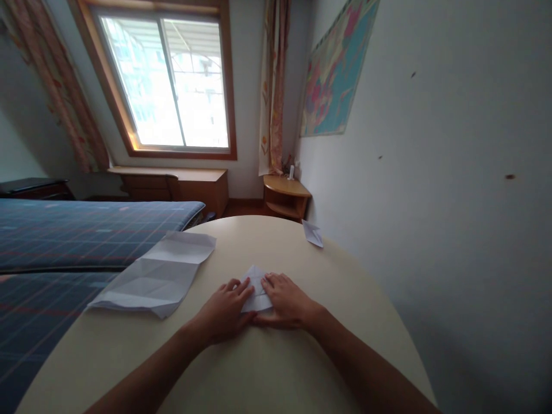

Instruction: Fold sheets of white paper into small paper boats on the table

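A small folded piece of white paper (257,302) lies on the round cream table (276,230), its pointed end facing away from me. My left hand (226,307) holds its left side, fingers bent over the top and the thumb along the near edge. From the right, my right hand (287,302) grips it the same way, fingers on top and thumb low. Both thumbs meet at the near edge of the paper. Parts of the folds are hidden under my fingers.
Creased white sheets (159,276) lie at the table's left edge. A small folded paper piece (313,234) rests at the far right edge. A bed with plaid covering (86,236) adjoins on the left; a white wall (452,230) stands on the right. Behind is a corner shelf (287,186).
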Demonstrator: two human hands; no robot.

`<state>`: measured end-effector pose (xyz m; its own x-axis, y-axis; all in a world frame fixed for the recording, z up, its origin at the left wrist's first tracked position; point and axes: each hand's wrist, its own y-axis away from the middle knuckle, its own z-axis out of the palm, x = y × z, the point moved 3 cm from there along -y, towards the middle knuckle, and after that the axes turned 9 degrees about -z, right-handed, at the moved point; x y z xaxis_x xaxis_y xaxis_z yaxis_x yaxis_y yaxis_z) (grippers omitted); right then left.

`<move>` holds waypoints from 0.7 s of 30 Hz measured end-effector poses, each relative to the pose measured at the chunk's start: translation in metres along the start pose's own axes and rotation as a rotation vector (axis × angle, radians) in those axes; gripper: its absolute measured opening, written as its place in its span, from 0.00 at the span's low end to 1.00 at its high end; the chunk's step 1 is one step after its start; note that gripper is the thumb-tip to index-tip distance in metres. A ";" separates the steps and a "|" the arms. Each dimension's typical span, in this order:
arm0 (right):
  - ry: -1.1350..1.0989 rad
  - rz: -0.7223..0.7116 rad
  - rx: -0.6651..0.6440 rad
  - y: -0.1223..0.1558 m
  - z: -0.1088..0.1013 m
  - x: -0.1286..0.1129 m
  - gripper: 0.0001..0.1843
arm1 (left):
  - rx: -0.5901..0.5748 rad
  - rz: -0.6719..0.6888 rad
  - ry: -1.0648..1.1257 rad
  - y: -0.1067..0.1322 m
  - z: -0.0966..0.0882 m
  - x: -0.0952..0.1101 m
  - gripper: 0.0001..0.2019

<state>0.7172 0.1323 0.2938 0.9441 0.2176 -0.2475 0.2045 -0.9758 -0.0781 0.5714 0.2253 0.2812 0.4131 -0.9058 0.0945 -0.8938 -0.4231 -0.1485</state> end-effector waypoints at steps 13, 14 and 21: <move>-0.123 -0.193 0.122 0.009 0.005 0.029 0.23 | 0.182 0.030 0.153 0.009 0.006 -0.018 0.12; -0.115 -0.194 0.132 0.009 0.003 0.030 0.20 | 0.180 0.023 0.158 0.009 0.006 -0.019 0.12; -0.058 -0.091 0.183 0.010 -0.004 0.036 0.09 | 0.154 -0.065 0.217 0.008 0.011 -0.024 0.13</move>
<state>0.7547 0.1304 0.2878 0.9064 0.3110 -0.2859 0.2329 -0.9325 -0.2760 0.5560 0.2430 0.2666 0.4066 -0.8575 0.3153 -0.8228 -0.4937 -0.2816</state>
